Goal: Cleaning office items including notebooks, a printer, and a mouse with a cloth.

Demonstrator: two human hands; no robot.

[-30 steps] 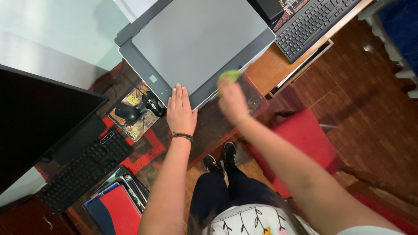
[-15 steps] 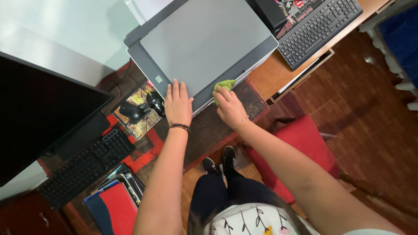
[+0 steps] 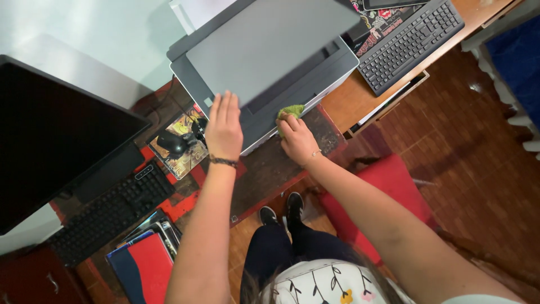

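- Green cloth (image 3: 291,111) pressed against near front edge of grey printer (image 3: 264,62), mid-desk.
- Right hand (image 3: 296,139) closed around cloth, fingers curled.
- Left hand (image 3: 224,126) flat, fingers together, open palm resting on printer's near-left corner; holds nothing.
- Black monitor (image 3: 53,138) left, black keyboard (image 3: 109,211) near-left.
- Second keyboard (image 3: 408,42) far right.
- Mouse (image 3: 171,143) on patterned pad, left of printer.

Left hand (image 3: 224,128) flat, fingers straight; right hand (image 3: 296,138) curled.
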